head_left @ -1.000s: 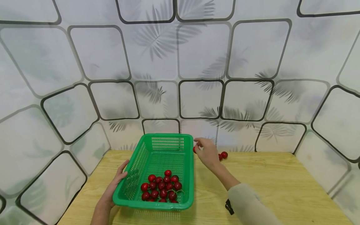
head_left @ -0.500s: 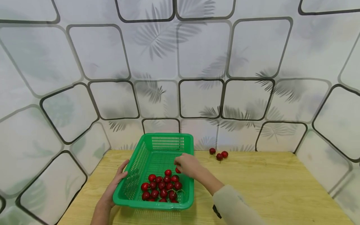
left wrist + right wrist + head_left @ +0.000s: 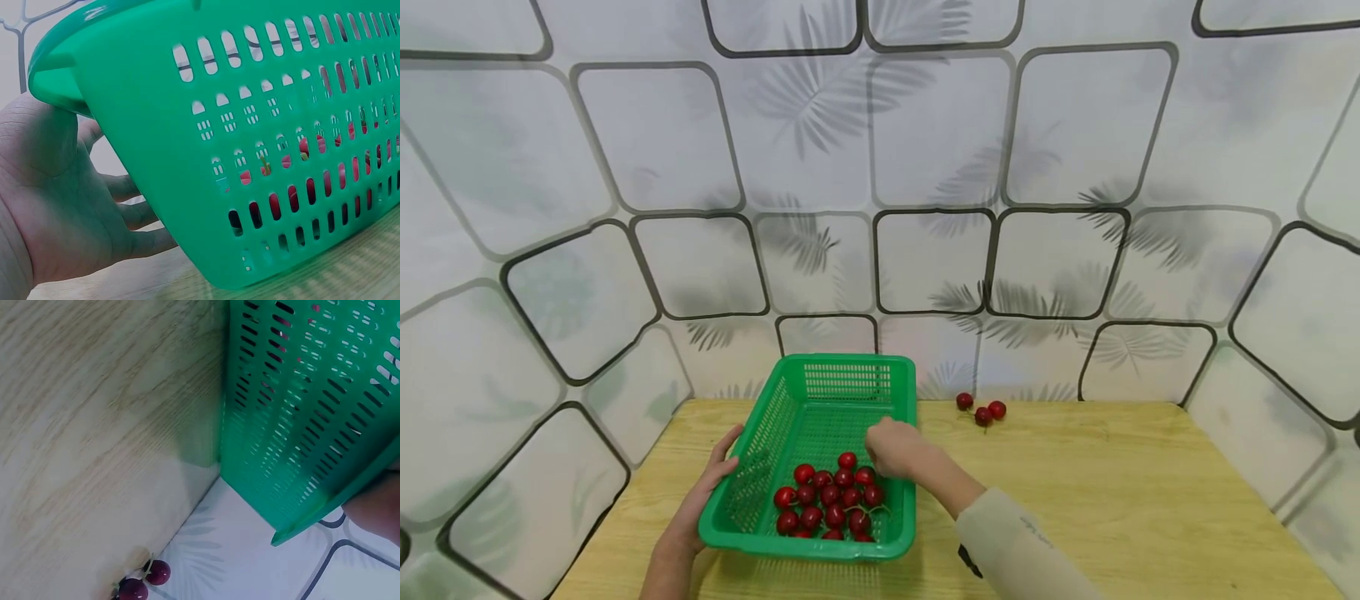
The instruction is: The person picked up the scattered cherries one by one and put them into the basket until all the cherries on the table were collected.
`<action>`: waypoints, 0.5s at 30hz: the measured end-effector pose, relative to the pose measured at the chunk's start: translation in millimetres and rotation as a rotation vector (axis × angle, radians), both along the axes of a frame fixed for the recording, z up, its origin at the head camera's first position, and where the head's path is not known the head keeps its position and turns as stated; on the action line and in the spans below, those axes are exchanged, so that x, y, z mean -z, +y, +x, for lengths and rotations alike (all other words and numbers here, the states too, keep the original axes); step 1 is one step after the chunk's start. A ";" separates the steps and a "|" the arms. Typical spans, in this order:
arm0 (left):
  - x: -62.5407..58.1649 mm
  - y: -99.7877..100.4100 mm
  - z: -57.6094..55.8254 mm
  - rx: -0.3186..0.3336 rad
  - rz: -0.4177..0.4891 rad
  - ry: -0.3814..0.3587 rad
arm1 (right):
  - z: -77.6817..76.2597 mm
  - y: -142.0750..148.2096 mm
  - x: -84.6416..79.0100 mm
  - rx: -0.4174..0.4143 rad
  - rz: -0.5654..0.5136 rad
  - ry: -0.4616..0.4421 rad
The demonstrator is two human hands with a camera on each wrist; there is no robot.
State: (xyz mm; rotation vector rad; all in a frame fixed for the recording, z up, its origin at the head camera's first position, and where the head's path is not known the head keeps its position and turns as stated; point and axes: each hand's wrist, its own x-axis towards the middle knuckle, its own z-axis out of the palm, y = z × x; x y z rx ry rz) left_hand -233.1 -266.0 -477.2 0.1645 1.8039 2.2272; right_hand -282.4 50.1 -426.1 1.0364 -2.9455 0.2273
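A green plastic basket [image 3: 906, 417] with slotted walls stands on the table, with several red and dark red cherries [image 3: 831, 495] gathered at its near end. My left hand [image 3: 702, 493] holds the basket's left side, thumb at the rim and fingers along the outer wall, as the left wrist view [image 3: 69, 194] also shows. Over the right rim reaches my right hand [image 3: 897, 448], knuckles up, beside the cherries inside. Its fingertips are hidden beneath the hand, so I cannot tell whether a cherry is in them.
Three cherries [image 3: 982, 416] with stems lie at the back of the wooden table [image 3: 1097, 492], right of the basket. Right behind the table's back edge rises a patterned wall covering [image 3: 932, 267]. A light sleeve [image 3: 1015, 542] covers my right forearm.
My right hand carried a cherry from the table's back leftward over the rim into the basket, then lowered slightly; that cherry is now out of sight. My left hand stays at the basket.
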 end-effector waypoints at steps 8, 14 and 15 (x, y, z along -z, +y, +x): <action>-1.0 -3.3 0.0 0.024 -0.007 0.013 | -4.3 18.9 12.9 0.115 -0.522 0.284; 0.2 -7.2 -1.5 0.086 0.009 0.045 | -22.9 60.4 30.1 0.397 -0.759 0.297; 0.8 -8.0 -1.6 0.094 0.018 0.053 | -26.2 68.6 34.1 0.430 -0.733 0.256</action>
